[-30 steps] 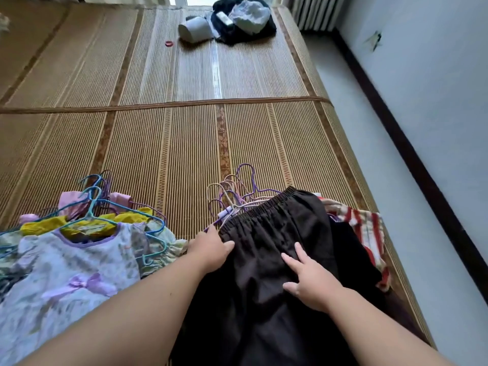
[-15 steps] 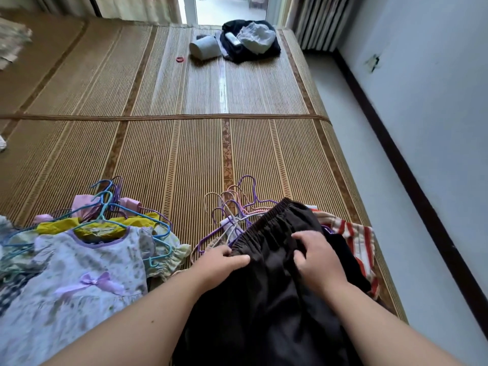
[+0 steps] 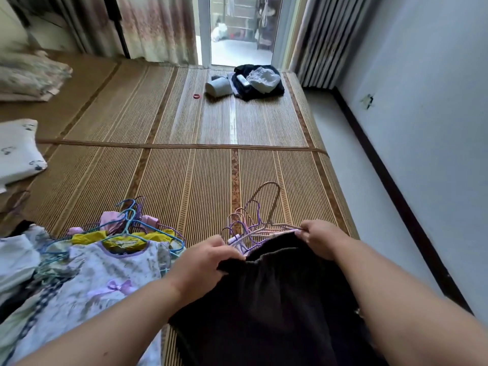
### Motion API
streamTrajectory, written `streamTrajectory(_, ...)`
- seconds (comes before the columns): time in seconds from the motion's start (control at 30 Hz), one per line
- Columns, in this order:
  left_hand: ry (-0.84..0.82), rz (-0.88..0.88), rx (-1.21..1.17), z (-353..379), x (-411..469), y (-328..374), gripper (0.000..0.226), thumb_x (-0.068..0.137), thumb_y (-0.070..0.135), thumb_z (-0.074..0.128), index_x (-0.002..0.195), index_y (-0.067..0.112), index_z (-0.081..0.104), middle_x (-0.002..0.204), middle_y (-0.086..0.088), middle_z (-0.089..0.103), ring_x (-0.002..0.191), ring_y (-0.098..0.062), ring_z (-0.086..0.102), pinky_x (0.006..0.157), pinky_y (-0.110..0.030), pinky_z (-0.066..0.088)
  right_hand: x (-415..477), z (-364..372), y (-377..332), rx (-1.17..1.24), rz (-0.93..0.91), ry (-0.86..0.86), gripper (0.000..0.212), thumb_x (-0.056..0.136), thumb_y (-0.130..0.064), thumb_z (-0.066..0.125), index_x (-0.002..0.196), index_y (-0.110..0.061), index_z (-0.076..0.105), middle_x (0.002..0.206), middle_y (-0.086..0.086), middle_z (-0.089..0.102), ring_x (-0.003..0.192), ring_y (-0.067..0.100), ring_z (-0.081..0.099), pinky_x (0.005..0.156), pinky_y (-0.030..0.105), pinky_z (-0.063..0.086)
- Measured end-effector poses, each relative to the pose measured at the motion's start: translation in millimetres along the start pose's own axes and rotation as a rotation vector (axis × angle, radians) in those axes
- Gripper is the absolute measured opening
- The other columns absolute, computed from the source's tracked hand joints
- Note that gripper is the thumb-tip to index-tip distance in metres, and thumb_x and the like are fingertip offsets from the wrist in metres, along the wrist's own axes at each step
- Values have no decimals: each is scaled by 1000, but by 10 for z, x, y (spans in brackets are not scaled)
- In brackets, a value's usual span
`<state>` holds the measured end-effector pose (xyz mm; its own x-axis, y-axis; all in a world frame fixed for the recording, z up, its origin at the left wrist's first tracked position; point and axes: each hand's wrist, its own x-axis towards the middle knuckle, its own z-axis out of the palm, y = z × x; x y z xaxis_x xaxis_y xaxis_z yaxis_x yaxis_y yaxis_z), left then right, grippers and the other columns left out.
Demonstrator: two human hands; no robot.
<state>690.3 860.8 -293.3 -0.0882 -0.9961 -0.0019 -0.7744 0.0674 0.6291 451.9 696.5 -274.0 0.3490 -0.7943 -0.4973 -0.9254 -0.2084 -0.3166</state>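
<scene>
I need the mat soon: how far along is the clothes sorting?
Early, it seems. Done: perhaps only the dark pile at the mat's far end. In hand: the left hand and right hand grip the waistband of the black garment by a pink hanger. Left: the floral dress heap, still on hangers.

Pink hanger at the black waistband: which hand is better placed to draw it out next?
Right, probably. The right hand pinches the pink hanger by its arm at the waistband's right end, while the left hand grips the black garment at the waistband's other end and can steady the cloth.
</scene>
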Motion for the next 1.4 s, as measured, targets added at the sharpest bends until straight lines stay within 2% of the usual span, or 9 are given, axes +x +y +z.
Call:
streamTrajectory(0.13, 0, -222, -152, -53, -169, 93, 84, 63, 48, 73, 124, 71, 20, 98, 27, 53, 87, 6, 55, 74, -11, 40, -333, -1, 212, 61, -39, -13, 22, 96, -41, 45, 101, -30, 63, 90, -5, 61, 86, 15, 56, 76, 28, 41)
streamTrajectory(0.2, 13, -354, -242, -25, -244, 189, 87, 71, 54, 67, 138, 59, 12, 96, 19, 58, 85, -2, 59, 75, -18, 41, -503, -6, 290, 73, -87, 22, 26, 95, -42, 46, 92, -23, 64, 87, -1, 64, 83, 17, 59, 76, 31, 45)
streamTrajectory(0.27, 56, -434, -258, -14, -352, 280, 54, 88, 45, 58, 136, 43, 34, 96, 13, 63, 87, -3, 59, 73, -19, 40, -670, -47, 317, 112, -154, 58, 25, 94, -40, 48, 85, -25, 65, 79, -5, 63, 75, 12, 58, 69, 29, 46)
streamTrajectory(0.33, 143, -486, -109, -78, -523, 417, 8, 95, 40, 49, 97, 41, 57, 86, 14, 63, 87, -8, 58, 63, -17, 35, -884, -115, 306, 175, -214, 89, 28, 94, -38, 51, 69, -30, 60, 66, -10, 56, 62, 7, 51, 58, 25, 39)
streamTrajectory(0.43, 316, -538, -16, -258, -878, 692, 25, 95, 38, 48, 70, 35, 52, 71, 13, 56, 75, -12, 54, 55, -18, 29, -1230, -253, 195, 182, -354, 158, 33, 92, -37, 54, 61, -25, 55, 56, -7, 54, 50, 6, 45, 50, 23, 36)
streamTrajectory(0.57, 486, -529, 16, -668, -1389, 1197, 17, 93, 27, 56, 76, 27, 58, 76, 4, 61, 76, -18, 56, 65, -32, 37, -1739, -516, -117, 218, -536, 236, 32, 91, -34, 58, 60, -26, 54, 52, -6, 51, 45, 6, 42, 48, 23, 36)
streamTrajectory(1.0, 1051, -709, 399, -1991, -3213, 2576, 18, 93, 22, 55, 95, 8, 67, 93, -20, 60, 94, -34, 56, 75, -34, 36, -3262, -904, -1638, 306, -997, 228, 31, 85, -40, 62, 68, -14, 62, 53, -5, 51, 53, 11, 48, 51, 25, 34)
streamTrajectory(1.13, 1157, -747, 505, -2349, -3487, 2649, 19, 92, 21, 57, 100, 8, 68, 98, -23, 60, 99, -36, 54, 81, -35, 38, -3407, -819, -2042, 415, -1023, 232, 31, 85, -42, 62, 59, -25, 58, 50, -9, 51, 51, 4, 49, 49, 21, 31)
streamTrajectory(1.4, 1090, -773, 519, -2699, -3431, 1951, 16, 91, 21, 59, 93, 8, 68, 104, -20, 61, 107, -35, 52, 93, -41, 41, -2914, -396, -2593, 507, -938, 204, 31, 85, -42, 62, 70, -15, 63, 52, -4, 53, 49, 7, 48, 47, 22, 36)
